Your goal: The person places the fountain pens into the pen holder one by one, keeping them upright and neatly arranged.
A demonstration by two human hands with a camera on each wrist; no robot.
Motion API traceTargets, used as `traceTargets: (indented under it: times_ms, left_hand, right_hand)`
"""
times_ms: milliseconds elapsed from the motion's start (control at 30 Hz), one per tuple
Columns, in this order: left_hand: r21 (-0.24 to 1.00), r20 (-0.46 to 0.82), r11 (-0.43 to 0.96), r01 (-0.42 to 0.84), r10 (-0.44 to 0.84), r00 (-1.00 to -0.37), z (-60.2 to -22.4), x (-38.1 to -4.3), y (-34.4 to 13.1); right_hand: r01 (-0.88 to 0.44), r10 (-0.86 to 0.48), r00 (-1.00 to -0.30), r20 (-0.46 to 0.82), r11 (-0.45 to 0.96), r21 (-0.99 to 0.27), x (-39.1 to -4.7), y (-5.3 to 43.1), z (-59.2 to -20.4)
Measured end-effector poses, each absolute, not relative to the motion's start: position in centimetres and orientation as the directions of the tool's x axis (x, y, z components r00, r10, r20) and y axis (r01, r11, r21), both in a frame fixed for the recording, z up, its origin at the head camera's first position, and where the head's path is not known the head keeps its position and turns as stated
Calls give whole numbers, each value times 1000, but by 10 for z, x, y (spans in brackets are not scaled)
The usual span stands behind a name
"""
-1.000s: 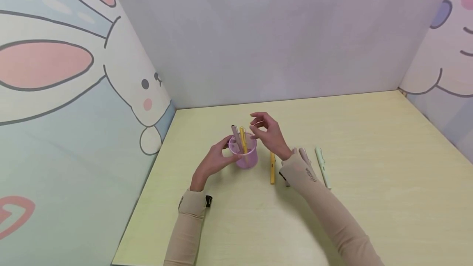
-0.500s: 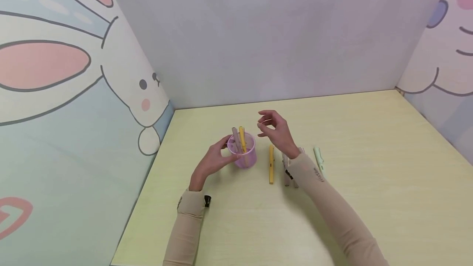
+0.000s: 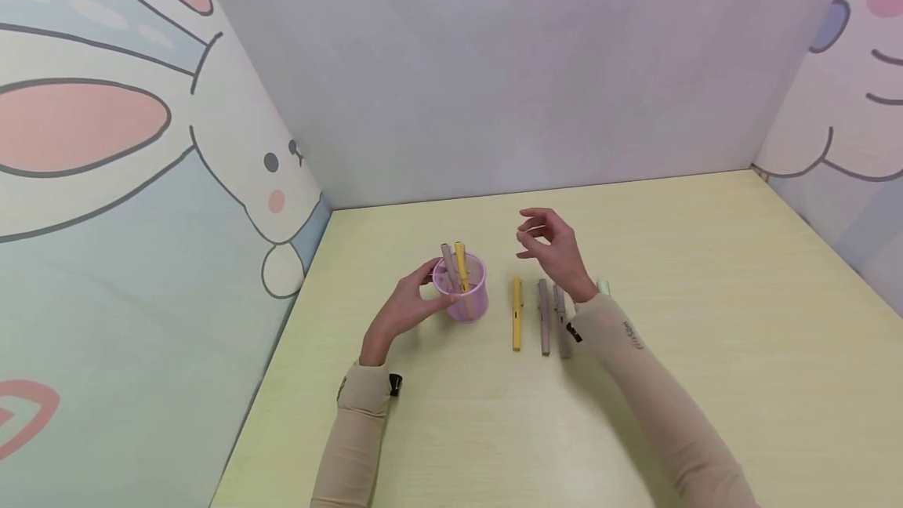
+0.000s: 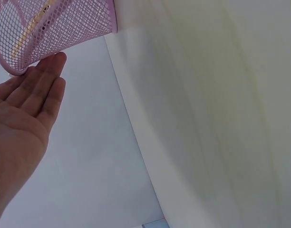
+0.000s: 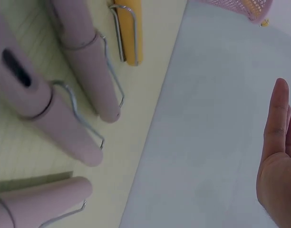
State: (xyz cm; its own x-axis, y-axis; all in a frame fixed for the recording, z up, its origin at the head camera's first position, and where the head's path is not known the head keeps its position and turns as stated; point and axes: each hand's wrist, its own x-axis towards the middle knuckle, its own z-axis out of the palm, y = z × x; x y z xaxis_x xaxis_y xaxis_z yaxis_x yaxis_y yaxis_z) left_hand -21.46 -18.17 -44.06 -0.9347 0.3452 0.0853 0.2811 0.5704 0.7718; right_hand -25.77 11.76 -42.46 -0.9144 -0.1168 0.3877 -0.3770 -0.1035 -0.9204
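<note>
A pink mesh pen cup [image 3: 476, 306] stands on the table with a mauve pen [image 3: 449, 263] and a yellow pen [image 3: 462, 263] leaning inside it. My left hand [image 3: 404, 309] holds the cup from the left, thumb at the near rim and fingers on the far side. Nothing is in my right hand [image 3: 556, 248], which hovers with loosely bent fingers above the row of pens. That row has a yellow pen [image 3: 517, 316], mauve pens [image 3: 544, 318] and a pale green pen [image 3: 603, 287] partly hidden by the right wrist. Three mauve pens [image 5: 91, 71] show close up in the right wrist view.
Pale yellow tabletop [image 3: 451, 429] lies under everything. A plain grey wall [image 3: 494, 77] rises behind it, and cartoon-painted panels [image 3: 106, 257] border the left and right sides. A black clip-like piece [image 3: 396, 384] sits beside the left sleeve.
My right hand has moved rightward, away from the cup and over the pens, uncovering the mauve ones and covering most of the green one. My left hand keeps its hold on the cup.
</note>
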Motion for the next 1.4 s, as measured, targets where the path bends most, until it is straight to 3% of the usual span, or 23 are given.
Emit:
traceTargets:
  times_ms: [433, 767, 1400]
  left_hand:
    - [770, 72, 574, 278, 355, -932, -439, -215, -182]
    - [757, 72, 591, 279, 349, -934, -440, -215, -183]
    - [771, 81, 569, 287, 359, -930, -440, -216, -183]
  right_hand:
    - [-368, -56, -928, 369, -38, -929, -254, 168, -428]
    - [-322, -88, -944, 317, 48, -946, -244, 205, -432]
    - [-238, -53, -971, 234, 94, -967, -235, 237, -443]
